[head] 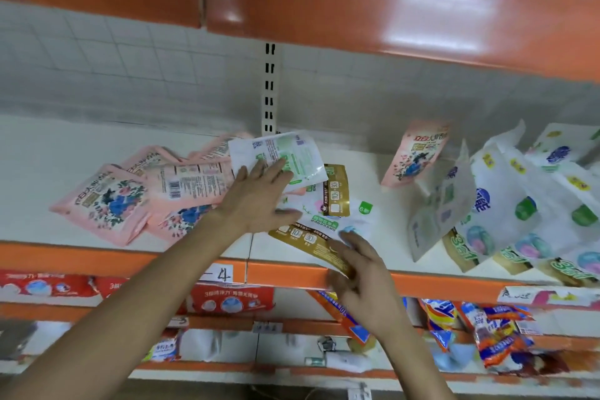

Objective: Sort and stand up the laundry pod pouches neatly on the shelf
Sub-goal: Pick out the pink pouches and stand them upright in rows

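- About five pink floral pouches, heaped flat and overlapping.
- One upright pink pouch.
- Two gold pouches, lying flat.
- Two white-and-green pouches in the middle.
- Several leaning white pouches on the right, too blurred to count.

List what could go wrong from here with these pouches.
1. The gold pouch overhangs the shelf's front edge under the right hand; it may slip down to the lower shelves.
2. The lone pink pouch stands tilted; a nudge could topple it.
3. The white pouches at the right lean forward and might slide off.
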### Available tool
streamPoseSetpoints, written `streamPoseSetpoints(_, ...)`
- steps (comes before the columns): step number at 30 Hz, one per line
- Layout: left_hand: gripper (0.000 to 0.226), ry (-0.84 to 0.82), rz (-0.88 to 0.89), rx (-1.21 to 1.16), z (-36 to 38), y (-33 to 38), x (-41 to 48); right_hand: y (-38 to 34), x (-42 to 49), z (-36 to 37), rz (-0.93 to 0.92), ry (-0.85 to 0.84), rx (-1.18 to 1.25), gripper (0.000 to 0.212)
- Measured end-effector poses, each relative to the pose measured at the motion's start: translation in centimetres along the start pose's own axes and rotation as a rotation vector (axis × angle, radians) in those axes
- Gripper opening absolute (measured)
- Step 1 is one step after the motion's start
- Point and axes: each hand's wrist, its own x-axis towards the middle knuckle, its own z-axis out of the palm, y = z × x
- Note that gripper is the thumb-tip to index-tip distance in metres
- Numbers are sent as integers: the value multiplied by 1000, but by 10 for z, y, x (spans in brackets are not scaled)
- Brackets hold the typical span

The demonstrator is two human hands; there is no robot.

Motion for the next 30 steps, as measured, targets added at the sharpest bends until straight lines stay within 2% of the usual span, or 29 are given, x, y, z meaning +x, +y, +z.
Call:
streamPoseSetpoints(5,76,92,-45,-29,-12,-21,-21,-2,18,-10,91,-30,66,57)
streamPoseSetpoints(8,92,156,-180,12,-20,-41,-38,0,35,-14,101,-27,55,51)
streamPoseSetpoints(11,105,108,-262,61,-21,-64,-56,0,46,-12,80,-39,30,56)
streamPoseSetpoints(17,105,67,-293,138,-17,-71,-64,0,67,-4,47,-75,17,48)
streamPoseSetpoints(21,108,47,-376,90,-23,-70,-64,1,80,-2,67,-95,52,49)
streamPoseSetpoints(26,117,30,-477,151,-31,-78,-62,-1,103,-5,118,-160,131,50)
streamPoseSetpoints(28,114,49,-478,177,-37,-78,-60,-1,111,-7,125,-169,137,46)
streamPoseSetpoints(30,101,103,-476,125,-42,-78,-59,-1,114,-9,132,-188,112,45)
